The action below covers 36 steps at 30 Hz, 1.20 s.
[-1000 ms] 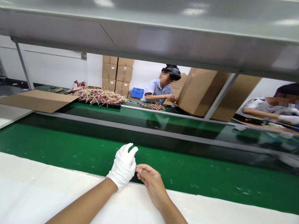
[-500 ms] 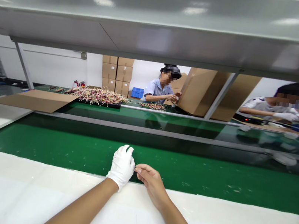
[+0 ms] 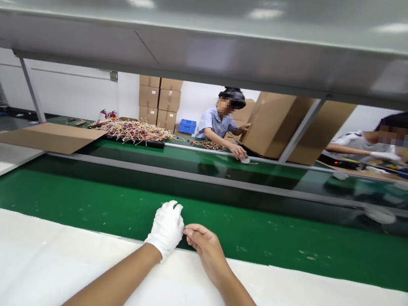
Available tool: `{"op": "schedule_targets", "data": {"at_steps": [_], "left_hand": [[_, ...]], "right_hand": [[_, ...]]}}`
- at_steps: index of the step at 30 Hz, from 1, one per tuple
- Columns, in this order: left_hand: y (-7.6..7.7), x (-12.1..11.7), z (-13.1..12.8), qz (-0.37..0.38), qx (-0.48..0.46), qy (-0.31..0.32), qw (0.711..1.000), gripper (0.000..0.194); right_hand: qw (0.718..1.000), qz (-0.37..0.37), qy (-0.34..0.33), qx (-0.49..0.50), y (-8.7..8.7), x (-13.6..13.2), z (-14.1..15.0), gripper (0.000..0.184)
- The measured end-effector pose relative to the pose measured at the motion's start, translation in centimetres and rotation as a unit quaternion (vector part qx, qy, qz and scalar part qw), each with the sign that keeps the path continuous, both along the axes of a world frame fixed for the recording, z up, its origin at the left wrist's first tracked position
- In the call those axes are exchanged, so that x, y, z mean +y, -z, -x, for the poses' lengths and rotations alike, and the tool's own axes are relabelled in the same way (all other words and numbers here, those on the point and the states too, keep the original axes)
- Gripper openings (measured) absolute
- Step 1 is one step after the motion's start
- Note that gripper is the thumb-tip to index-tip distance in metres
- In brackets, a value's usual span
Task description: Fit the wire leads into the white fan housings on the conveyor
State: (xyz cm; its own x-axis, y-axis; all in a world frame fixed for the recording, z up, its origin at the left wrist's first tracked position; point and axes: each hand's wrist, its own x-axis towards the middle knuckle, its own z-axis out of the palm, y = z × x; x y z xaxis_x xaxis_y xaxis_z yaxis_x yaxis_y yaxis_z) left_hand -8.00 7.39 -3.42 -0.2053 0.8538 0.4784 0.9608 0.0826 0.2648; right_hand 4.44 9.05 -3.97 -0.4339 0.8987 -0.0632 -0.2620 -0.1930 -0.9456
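Observation:
My left hand (image 3: 167,227) wears a white glove and is held over the near edge of the green conveyor belt (image 3: 66,199). Its fingers curl downward, and whatever they hold is hidden behind the glove. Bare and close beside it on the right, my right hand (image 3: 205,245) has thumb and forefinger pinched together at the glove's edge. Anything between those fingertips is too small to make out. Both wrists pass over the white-covered worktop (image 3: 183,293).
A white round piece (image 3: 379,215) lies on the belt at right. Across the line, one co-worker (image 3: 216,121) reaches to a white disc (image 3: 246,160); another (image 3: 362,143) sits right. A wire pile (image 3: 134,131), cardboard sheet (image 3: 49,136) and large carton (image 3: 269,124) stand beyond. A shelf (image 3: 203,56) hangs overhead.
My hands have barely moved. The white round piece on the belt has shifted slightly left. The co-worker opposite has lowered a hand with a white disc to the far belt.

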Motion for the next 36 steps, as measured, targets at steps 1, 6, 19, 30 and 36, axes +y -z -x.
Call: {"op": "schedule_targets", "data": {"at_steps": [1,6,19,30,36], "left_hand": [[0.0,0.0,0.0,0.017,0.003,0.003,1.000,0.027],[0.0,-0.3,0.0,0.094,0.012,0.023,0.995,0.017],[-0.4,-0.3,0.0,0.094,0.007,-0.015,0.995,0.023],[-1.0,-0.4,-0.2,0.065,0.003,-0.014,0.998,0.020],[-0.5,-0.3,-0.2,0.091,0.008,0.032,0.995,0.020]], "right_hand": [[1.000,-0.001,-0.001,0.000,0.0,0.0,0.0,0.026],[1.000,-0.009,0.000,-0.002,0.1,0.1,0.0,0.025],[1.000,-0.009,0.009,-0.009,-0.2,-0.1,0.1,0.027],[1.000,-0.014,0.013,-0.014,0.0,-0.1,0.0,0.027],[1.000,-0.017,0.007,-0.009,0.1,0.0,0.1,0.026]]}}
